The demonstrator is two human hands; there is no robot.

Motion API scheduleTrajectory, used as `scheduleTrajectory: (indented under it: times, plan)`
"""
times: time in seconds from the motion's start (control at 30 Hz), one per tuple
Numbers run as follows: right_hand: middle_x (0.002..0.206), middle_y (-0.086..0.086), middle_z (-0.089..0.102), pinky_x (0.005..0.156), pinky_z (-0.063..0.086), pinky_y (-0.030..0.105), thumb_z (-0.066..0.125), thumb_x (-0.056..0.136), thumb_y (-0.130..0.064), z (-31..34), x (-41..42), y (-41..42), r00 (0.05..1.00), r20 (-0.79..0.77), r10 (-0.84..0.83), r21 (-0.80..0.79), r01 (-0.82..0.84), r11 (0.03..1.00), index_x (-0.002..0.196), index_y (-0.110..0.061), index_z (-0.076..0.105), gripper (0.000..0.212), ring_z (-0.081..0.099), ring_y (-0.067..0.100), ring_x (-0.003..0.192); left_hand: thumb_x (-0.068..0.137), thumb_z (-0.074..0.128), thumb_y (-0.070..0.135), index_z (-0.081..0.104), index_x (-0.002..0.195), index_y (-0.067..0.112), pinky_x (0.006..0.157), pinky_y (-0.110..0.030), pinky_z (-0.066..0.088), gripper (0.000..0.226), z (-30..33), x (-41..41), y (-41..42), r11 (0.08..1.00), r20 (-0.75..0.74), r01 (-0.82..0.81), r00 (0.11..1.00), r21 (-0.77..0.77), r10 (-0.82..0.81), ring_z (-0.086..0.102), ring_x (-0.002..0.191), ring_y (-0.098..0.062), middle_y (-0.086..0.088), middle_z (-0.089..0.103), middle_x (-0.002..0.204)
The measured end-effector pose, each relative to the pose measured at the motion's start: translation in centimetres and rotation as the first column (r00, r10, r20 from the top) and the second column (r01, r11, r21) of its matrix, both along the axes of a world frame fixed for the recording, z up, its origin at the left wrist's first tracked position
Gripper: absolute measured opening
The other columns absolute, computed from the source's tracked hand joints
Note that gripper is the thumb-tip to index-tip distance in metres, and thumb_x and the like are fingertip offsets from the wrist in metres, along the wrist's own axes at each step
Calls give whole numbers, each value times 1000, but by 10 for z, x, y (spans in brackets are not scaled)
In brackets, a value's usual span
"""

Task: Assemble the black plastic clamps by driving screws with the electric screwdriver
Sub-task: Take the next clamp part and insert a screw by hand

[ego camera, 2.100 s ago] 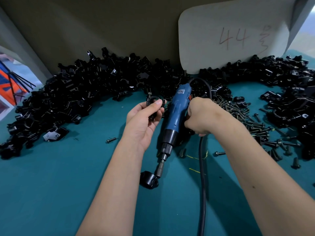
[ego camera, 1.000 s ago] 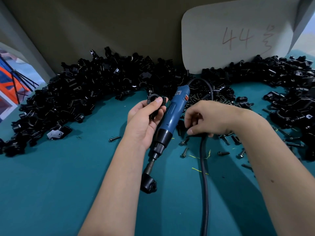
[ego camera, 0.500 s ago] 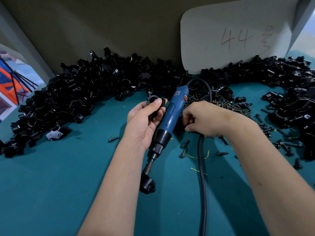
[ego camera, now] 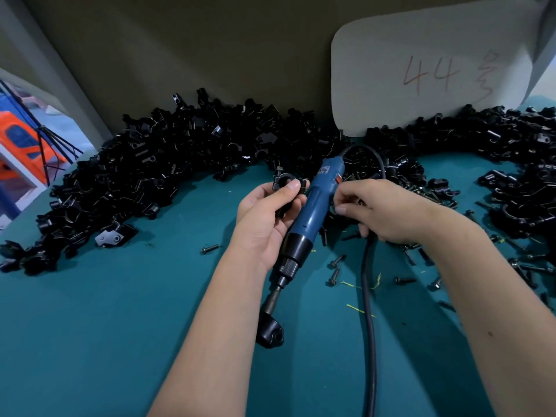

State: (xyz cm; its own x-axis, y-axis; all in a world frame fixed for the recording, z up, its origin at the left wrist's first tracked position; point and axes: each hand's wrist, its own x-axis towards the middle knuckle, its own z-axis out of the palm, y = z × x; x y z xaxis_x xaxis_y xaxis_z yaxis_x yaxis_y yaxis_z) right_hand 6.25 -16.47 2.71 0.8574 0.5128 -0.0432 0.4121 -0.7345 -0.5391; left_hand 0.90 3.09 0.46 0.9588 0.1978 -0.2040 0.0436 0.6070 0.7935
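Left hand [ego camera: 264, 218] pinches a clamp [ego camera: 287, 183] by thumb, hole up, ready for a screw | right hand [ego camera: 382, 212] curled, seemingly picking a screw from the pile [ego camera: 421, 191]; contents unclear | driver [ego camera: 310, 218] lies between, bit on another clamp [ego camera: 270, 334]

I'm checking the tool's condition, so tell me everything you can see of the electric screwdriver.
The electric screwdriver has a blue, plastic-looking body with a small label near its rear, a black collar, a metal chuck and a bit. It lies slanted across the teal table, bit toward the camera, its tip against a black clamp. A black cable loops from its rear. The left hand lies against its side; the right hand is beside it.
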Motion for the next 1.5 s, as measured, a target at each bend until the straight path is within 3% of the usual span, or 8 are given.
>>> scheduleTrajectory:
  times: [0.13, 0.27, 0.4, 0.77, 0.9, 1.03, 1.3, 1.5]
  plan:
    - [70, -6, 60, 62, 44, 23, 67, 100, -23, 9, -2, 13, 965, 256, -56, 200, 4, 980, 85, -26, 66, 15, 52, 2, 62, 85, 77, 0, 61, 106, 4, 66, -19, 56, 26, 1, 0, 2, 999, 38, 36, 999, 0, -36, 70, 69, -14, -11, 77, 90]
    - [63, 3, 58, 51, 46, 22, 65, 102, -15, 6, -8, 27, 991, 62, -117, 627, 53, 777, 95, -23, 78, 17, 49, 8, 52, 81, 80, 3, 60, 112, 3, 66, -20, 57, 36, 3, -1, 1, 997, 82, 58, 995, 58, -63, 70, 70, -13, -6, 75, 81]
    - [67, 6, 66, 48, 45, 23, 72, 97, -11, 2, -10, 35, 986, -26, -164, 771, 124, 625, 95, -15, 73, 5, 59, 17, 57, 71, 85, 7, 61, 108, 5, 68, -21, 58, 44, 3, -2, -1, 990, 123, 63, 989, 125, -78, 71, 70, -14, -6, 73, 79]
    - [58, 2, 63, 47, 42, 18, 79, 92, -22, 4, -11, 33, 986, -42, -162, 760, 137, 635, 78, -16, 73, 16, 53, 10, 50, 77, 83, 2, 76, 85, 16, 68, -22, 58, 18, 2, -4, -1, 983, 192, 138, 968, 124, -160, 71, 70, -16, -6, 72, 80]
    - [65, 0, 54, 44, 35, 19, 71, 98, -25, 7, -15, 38, 978, -209, -11, 870, 191, 454, 84, -16, 75, 17, 45, 9, 56, 82, 78, 3, 67, 96, 9, 65, -20, 57, 19, 4, -3, -3, 986, 210, 164, 964, 11, -162, 68, 71, -13, -6, 71, 82]
    - [70, -7, 55, 46, 30, 18, 63, 102, -24, 8, -17, 41, 951, -277, 138, 885, 196, 423, 102, -21, 82, 19, 42, 9, 63, 79, 76, 5, 60, 108, 5, 65, -17, 56, 33, 7, -4, -4, 977, 238, 187, 958, -102, -159, 67, 72, -12, -6, 71, 85]
    - [51, -9, 51, 41, 41, 14, 79, 86, -16, 11, -25, 58, 931, -363, 38, 918, 350, 188, 75, -10, 64, 20, 49, 1, 42, 81, 75, 3, 60, 107, 6, 66, -16, 56, 30, 9, -7, -15, 970, 238, 175, 962, -171, -131, 66, 71, -10, -4, 72, 86]
    - [61, -8, 53, 45, 36, 14, 67, 99, -20, 11, -30, 59, 938, -333, 99, 915, 295, 276, 99, -13, 78, 13, 48, 3, 52, 77, 73, 4, 63, 104, 5, 65, -15, 56, 29, 11, -8, -15, 960, 235, 142, 968, -241, -84, 66, 71, -12, -5, 71, 86]
